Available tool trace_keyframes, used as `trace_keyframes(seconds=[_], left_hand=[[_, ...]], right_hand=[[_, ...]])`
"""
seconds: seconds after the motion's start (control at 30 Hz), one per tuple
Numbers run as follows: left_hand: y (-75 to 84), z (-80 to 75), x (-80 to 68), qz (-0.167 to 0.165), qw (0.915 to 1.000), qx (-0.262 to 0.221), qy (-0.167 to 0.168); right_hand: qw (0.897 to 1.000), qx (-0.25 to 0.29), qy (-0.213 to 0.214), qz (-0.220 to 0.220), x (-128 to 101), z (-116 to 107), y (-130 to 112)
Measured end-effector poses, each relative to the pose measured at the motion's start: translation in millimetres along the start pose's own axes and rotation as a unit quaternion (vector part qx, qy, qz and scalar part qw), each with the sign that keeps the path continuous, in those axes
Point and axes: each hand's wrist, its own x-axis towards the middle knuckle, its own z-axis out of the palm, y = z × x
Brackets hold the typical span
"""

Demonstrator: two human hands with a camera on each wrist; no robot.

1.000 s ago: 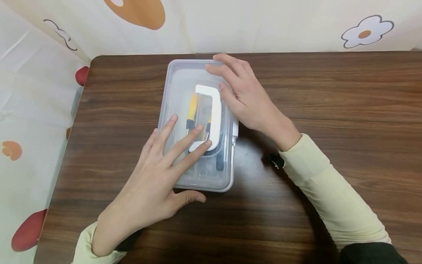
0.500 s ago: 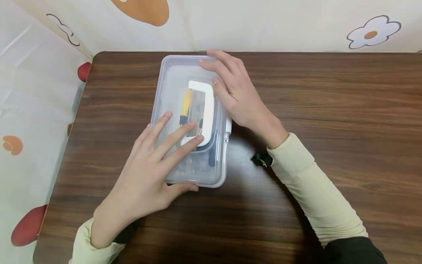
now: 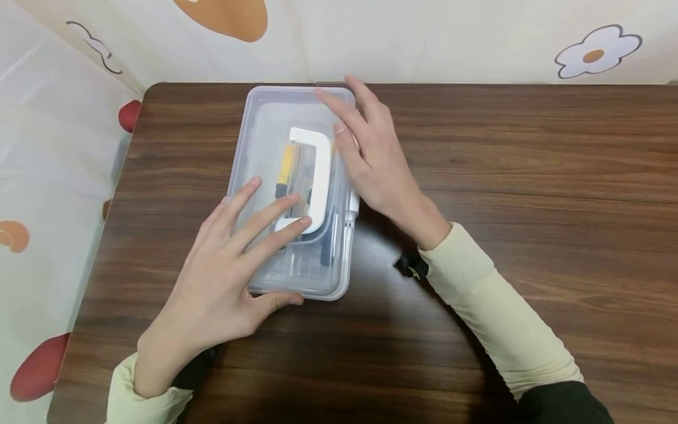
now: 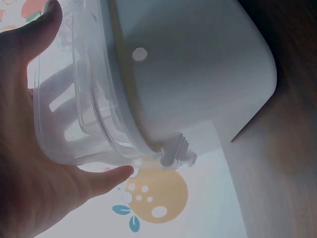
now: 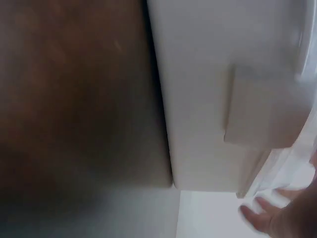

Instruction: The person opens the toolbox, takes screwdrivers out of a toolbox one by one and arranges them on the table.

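Resting flat with fingers spread, the left hand (image 3: 222,282) lay on the lid of the clear plastic box (image 3: 265,126), fingertips touching its white handle (image 3: 312,176), thumb against the near edge. The right hand (image 3: 371,159), fingers straight, pressed the lid's far right side. Yellow-handled tools (image 3: 286,171) showed inside; the box sat toward the left of the wooden table (image 3: 529,176).

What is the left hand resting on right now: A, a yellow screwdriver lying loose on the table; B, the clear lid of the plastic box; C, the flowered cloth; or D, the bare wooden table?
B: the left hand lies with straight fingers spread flat on the clear lid of the plastic box, fingertips by the white handle.
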Motion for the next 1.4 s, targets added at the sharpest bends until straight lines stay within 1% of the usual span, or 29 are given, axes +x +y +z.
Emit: trace_keyframes(seconds=[0.07, 0.1, 0.17, 0.2, 0.23, 0.3, 0.4, 0.57, 0.63, 0.7, 0.73, 0.83, 0.9, 0.97, 1.03, 1.1, 1.17, 1.2, 1.23, 1.27, 1.33, 1.4], left_hand=[[1.0, 0.4, -0.8, -0.001, 1.0, -0.001, 0.0], [1.7, 0.7, -1.0, 0.0, 1.0, -0.002, 0.002], [3.0, 1.4, -1.2, 0.001, 1.0, -0.004, 0.004], [3.5, 1.7, -1.0, 0.002, 1.0, -0.004, 0.005], [3.9, 2.0, -0.8, 0.003, 1.0, -0.004, 0.007], [4.4, 2.8, -0.1, 0.005, 0.9999, -0.003, 0.01], [4.4, 4.3, 1.6, 0.009, 0.9999, -0.004, 0.012], [4.3, 6.9, 2.7, 0.008, 0.9999, -0.003, 0.005], [3.9, 7.4, 2.6, 0.008, 1.0, -0.002, 0.002], [3.4, 7.5, 2.2, 0.009, 1.0, 0.0, 0.003], [3.2, 7.3, 1.9, 0.009, 0.9999, 0.001, 0.004], [3.0, 6.2, 0.9, 0.01, 0.9999, 0.004, 0.006], [3.1, 5.3, 0.3, 0.009, 0.9999, 0.006, 0.006], [3.2, 4.5, 0.3, 0.008, 0.9999, 0.007, 0.004], [3.2, 3.8, 0.6, 0.007, 0.9999, 0.007, 0.001], [3.2, 3.1, 1.1, 0.007, 0.9999, 0.008, -0.001], [3.3, 2.5, 1.5, 0.006, 1.0, 0.008, -0.002], [3.3, 2.2, 1.7, 0.005, 1.0, 0.008, -0.002], [3.4, 1.9, 1.6, 0.005, 1.0, 0.008, -0.002], [3.5, 1.7, 1.5, 0.004, 1.0, 0.007, -0.003], [4.2, 1.1, 1.2, 0.001, 1.0, 0.006, -0.006], [5.1, 0.6, 0.9, 0.0, 1.0, 0.003, -0.006]], right_hand=[[0.999, 0.026, 0.005, 0.032, -10, -2, -2], [0.998, 0.048, 0.003, 0.051, -16, -3, -2], [0.989, 0.112, -0.006, 0.096, -28, -7, -2], [0.983, 0.141, -0.013, 0.12, -34, -8, -1], [0.973, 0.176, -0.023, 0.146, -39, -10, -1], [0.949, 0.238, -0.047, 0.203, -49, -14, 0], [0.912, 0.303, -0.076, 0.265, -58, -19, 3], [0.851, 0.393, -0.106, 0.332, -63, -25, 7], [0.829, 0.419, -0.113, 0.353, -63, -27, 8], [0.811, 0.44, -0.117, 0.366, -62, -27, 9], [0.805, 0.449, -0.118, 0.37, -62, -26, 10], [0.79, 0.47, -0.118, 0.375, -61, -23, 11], [0.785, 0.475, -0.116, 0.379, -60, -21, 11], [0.785, 0.475, -0.112, 0.382, -60, -20, 11], [0.789, 0.467, -0.103, 0.385, -60, -19, 10], [0.798, 0.455, -0.094, 0.383, -60, -19, 9], [0.812, 0.437, -0.087, 0.376, -60, -19, 8], [0.823, 0.423, -0.085, 0.369, -59, -20, 7], [0.839, 0.401, -0.088, 0.356, -59, -21, 6], [0.858, 0.373, -0.093, 0.34, -60, -22, 6], [0.901, 0.298, -0.112, 0.294, -60, -26, 5], [0.939, 0.214, -0.137, 0.231, -60, -32, 4]])
